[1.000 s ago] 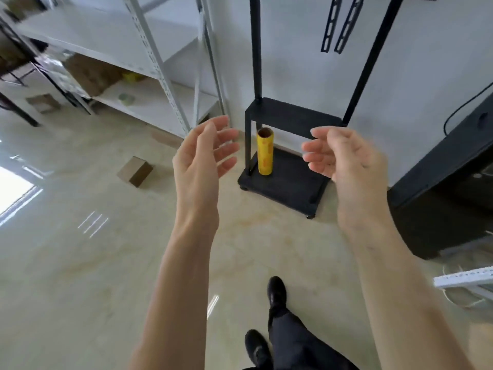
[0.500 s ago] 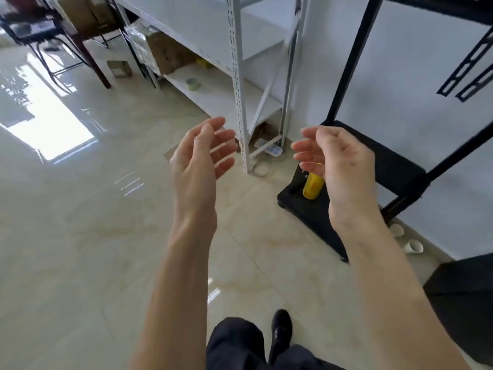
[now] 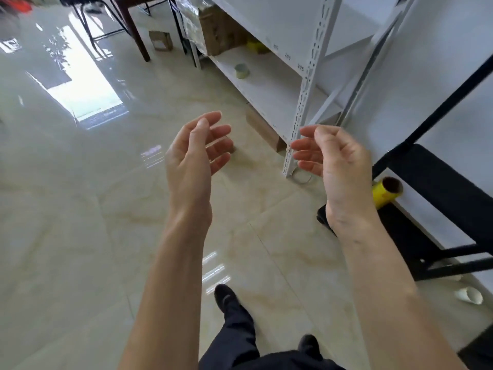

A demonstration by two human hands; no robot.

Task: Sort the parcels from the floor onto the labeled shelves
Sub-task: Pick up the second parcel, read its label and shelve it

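My left hand [image 3: 196, 153] and my right hand [image 3: 333, 161] are raised in front of me, palms facing each other, fingers apart and holding nothing. Beyond them a brown cardboard parcel [image 3: 262, 129] lies on the floor, half under the white shelf rack [image 3: 306, 76]. The rack's edges carry small number labels. Its lowest shelf holds a roll of tape [image 3: 242, 71], a yellow item [image 3: 256, 46] and a large cardboard box [image 3: 221, 30] partly wrapped in plastic film. Another small cardboard box [image 3: 160, 40] stands on the floor further back.
A black metal stand [image 3: 437, 193] is at the right, with a yellow roll [image 3: 384, 192] on its base behind my right wrist. Dark chair and table legs [image 3: 133, 33] stand at the back. White paper cups [image 3: 469, 297] lie by the wall. My legs and black shoes show below.
The view has swung left: the white rack and the parcel under it came closer to the middle, the black stand slid to the right. My hands kept their open pose.
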